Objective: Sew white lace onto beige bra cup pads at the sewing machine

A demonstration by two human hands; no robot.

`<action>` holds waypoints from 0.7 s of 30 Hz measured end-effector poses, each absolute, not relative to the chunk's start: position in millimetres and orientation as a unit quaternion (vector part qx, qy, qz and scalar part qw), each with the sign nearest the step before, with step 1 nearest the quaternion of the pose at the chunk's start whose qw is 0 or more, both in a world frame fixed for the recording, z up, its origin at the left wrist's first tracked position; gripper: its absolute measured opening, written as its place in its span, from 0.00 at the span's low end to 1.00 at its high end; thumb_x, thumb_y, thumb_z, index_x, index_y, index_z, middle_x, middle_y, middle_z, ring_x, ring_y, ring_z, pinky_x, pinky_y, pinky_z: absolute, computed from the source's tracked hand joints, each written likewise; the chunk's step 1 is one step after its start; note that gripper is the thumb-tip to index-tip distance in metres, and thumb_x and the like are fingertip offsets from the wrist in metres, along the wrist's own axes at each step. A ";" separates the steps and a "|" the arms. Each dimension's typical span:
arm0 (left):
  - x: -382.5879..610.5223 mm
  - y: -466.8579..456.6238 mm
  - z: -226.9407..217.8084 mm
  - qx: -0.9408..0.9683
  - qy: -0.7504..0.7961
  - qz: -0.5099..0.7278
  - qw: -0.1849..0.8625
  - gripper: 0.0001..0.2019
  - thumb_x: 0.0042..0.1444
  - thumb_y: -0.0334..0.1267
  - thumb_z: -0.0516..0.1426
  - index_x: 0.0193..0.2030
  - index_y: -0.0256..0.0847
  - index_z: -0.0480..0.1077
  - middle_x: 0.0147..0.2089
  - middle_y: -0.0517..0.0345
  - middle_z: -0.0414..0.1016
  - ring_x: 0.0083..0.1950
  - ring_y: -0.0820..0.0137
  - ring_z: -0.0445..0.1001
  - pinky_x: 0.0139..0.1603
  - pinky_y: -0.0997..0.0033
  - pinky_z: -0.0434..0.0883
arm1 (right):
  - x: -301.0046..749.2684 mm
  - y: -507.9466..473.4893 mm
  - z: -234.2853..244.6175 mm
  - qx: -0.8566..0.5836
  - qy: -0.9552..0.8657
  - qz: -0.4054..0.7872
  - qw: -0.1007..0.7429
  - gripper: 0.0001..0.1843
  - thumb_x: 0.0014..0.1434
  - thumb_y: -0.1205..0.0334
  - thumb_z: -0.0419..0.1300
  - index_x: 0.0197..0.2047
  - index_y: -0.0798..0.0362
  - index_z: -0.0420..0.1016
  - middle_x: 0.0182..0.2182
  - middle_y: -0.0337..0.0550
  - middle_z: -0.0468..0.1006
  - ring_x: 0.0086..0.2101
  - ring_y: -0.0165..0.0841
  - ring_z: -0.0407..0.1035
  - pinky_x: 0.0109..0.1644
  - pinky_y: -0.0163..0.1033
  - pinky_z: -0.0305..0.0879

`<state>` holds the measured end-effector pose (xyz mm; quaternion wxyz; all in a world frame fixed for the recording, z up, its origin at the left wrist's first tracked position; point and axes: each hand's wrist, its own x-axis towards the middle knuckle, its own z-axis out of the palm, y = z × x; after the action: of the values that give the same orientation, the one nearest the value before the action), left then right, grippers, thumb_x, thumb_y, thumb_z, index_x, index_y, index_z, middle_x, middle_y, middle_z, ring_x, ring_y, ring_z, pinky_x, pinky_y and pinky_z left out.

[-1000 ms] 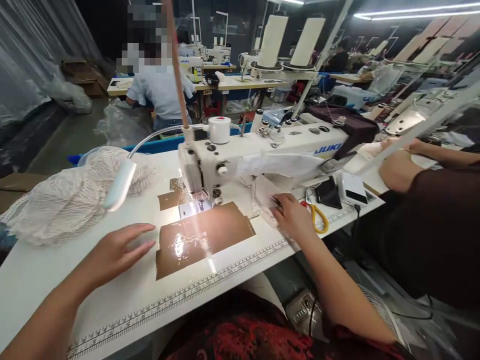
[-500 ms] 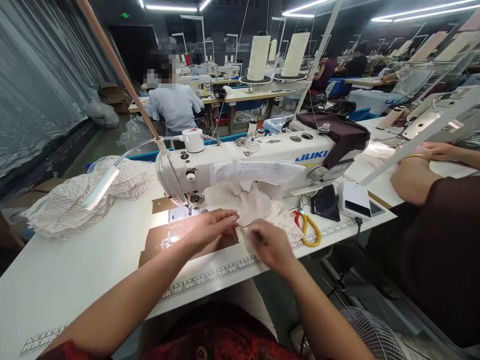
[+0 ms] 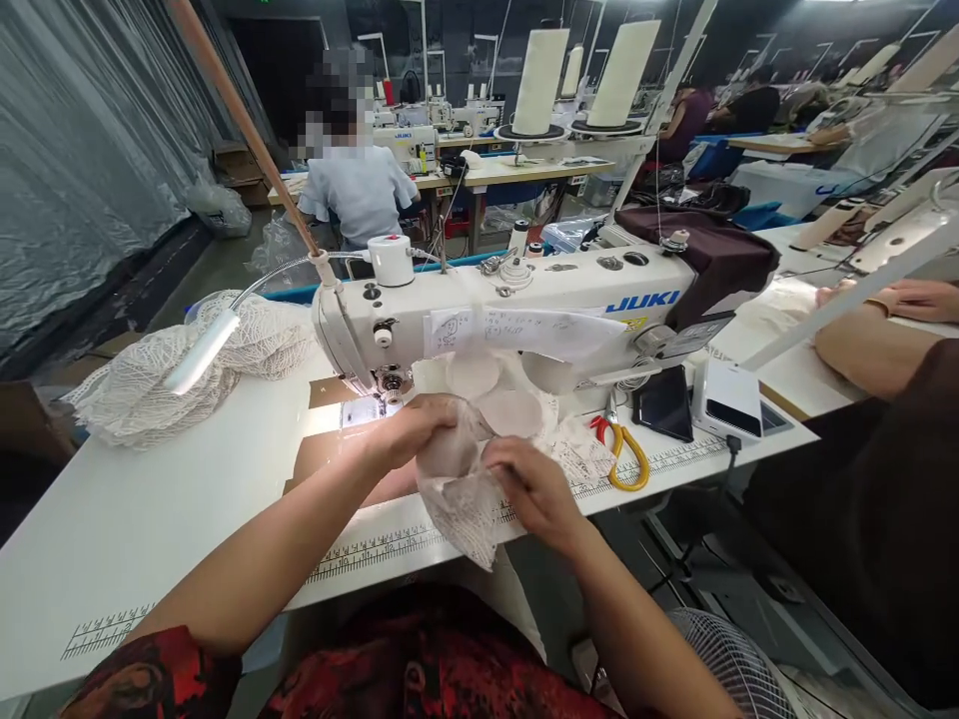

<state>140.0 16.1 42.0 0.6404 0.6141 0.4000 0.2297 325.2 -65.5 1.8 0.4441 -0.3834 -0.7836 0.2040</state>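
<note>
My left hand (image 3: 420,429) pinches the upper edge of a sheer off-white lace piece (image 3: 461,509), just right of the sewing machine's needle area. Closed on the same piece's right side is my right hand (image 3: 535,489); a small dark thing shows at its fingers, too unclear to name. The lace hangs between both hands over the table's front edge. Behind it, more pale fabric pieces (image 3: 516,411) lie under the arm of the white JUKI sewing machine (image 3: 554,285). Scissors (image 3: 629,464) with yellow and red handles lie right of my right hand.
A heap of off-white lace (image 3: 187,369) lies on the left of the white table (image 3: 202,499), below a lit lamp (image 3: 202,352). A black phone (image 3: 663,404) and a white box-shaped device (image 3: 726,399) stand right. A co-worker's arm (image 3: 861,340) is at the far right.
The lace piece has come up from the fabric beside the machine and now hangs between my hands. My left fingers have closed on it. The view has shifted slightly.
</note>
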 end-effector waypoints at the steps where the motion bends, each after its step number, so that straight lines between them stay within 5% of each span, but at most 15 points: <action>1: 132.8 10.1 46.0 0.590 0.393 0.234 0.665 0.09 0.46 0.41 0.55 0.29 0.36 0.70 0.28 0.55 0.73 0.29 0.70 0.70 0.30 0.73 0.68 | 330.3 -62.8 0.3 -0.433 -0.756 0.193 0.452 0.10 0.63 0.64 0.48 0.42 0.50 0.70 0.42 0.48 0.77 0.46 0.36 0.71 0.50 0.43 0.67; 7: 74.2 -37.8 54.0 0.458 0.321 0.204 0.804 0.14 0.44 0.45 0.65 0.32 0.35 0.77 0.19 0.58 0.71 0.16 0.78 0.62 0.18 0.78 0.58 | 344.4 -53.0 -11.7 -0.600 -0.707 0.188 0.324 0.22 0.65 0.53 0.45 0.50 0.56 0.72 0.55 0.57 0.72 0.55 0.45 0.66 0.58 0.51 0.64; 10: 31.5 -69.4 55.0 0.429 0.317 0.242 0.810 0.16 0.37 0.51 0.66 0.23 0.39 0.77 0.18 0.55 0.72 0.15 0.75 0.63 0.16 0.75 0.59 | 347.9 -50.6 -15.3 -0.613 -0.702 0.177 0.317 0.24 0.65 0.52 0.44 0.52 0.57 0.71 0.55 0.56 0.71 0.55 0.45 0.67 0.57 0.51 0.64; 14: -27.7 -104.7 66.7 0.390 0.427 0.407 0.707 0.16 0.38 0.57 0.65 0.18 0.47 0.72 0.15 0.60 0.68 0.16 0.71 0.63 0.19 0.70 0.64 | 353.2 -45.2 -15.9 -0.630 -0.707 0.127 0.295 0.24 0.64 0.51 0.44 0.53 0.57 0.70 0.56 0.58 0.70 0.55 0.46 0.66 0.57 0.52 0.63; 17: -57.6 -111.8 70.4 0.372 0.485 0.564 0.555 0.14 0.38 0.55 0.67 0.24 0.49 0.73 0.25 0.63 0.75 0.24 0.72 0.69 0.26 0.72 0.68 | 344.2 -44.2 -10.2 -0.638 -0.697 0.078 0.319 0.25 0.64 0.49 0.45 0.53 0.57 0.70 0.53 0.59 0.72 0.53 0.48 0.66 0.55 0.54 0.63; 21: -71.1 -100.4 52.9 0.426 0.590 0.478 0.491 0.20 0.44 0.47 0.67 0.43 0.41 0.75 0.37 0.55 0.78 0.36 0.67 0.75 0.39 0.69 0.71 | 299.5 -51.3 3.0 -0.562 -0.694 0.249 0.374 0.26 0.65 0.47 0.44 0.54 0.53 0.70 0.38 0.50 0.76 0.36 0.38 0.71 0.38 0.43 0.68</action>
<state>-71.1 -100.4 52.9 0.4913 0.4260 0.5904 0.4780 299.5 -51.3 3.0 0.3745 -0.5621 -0.6942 0.2490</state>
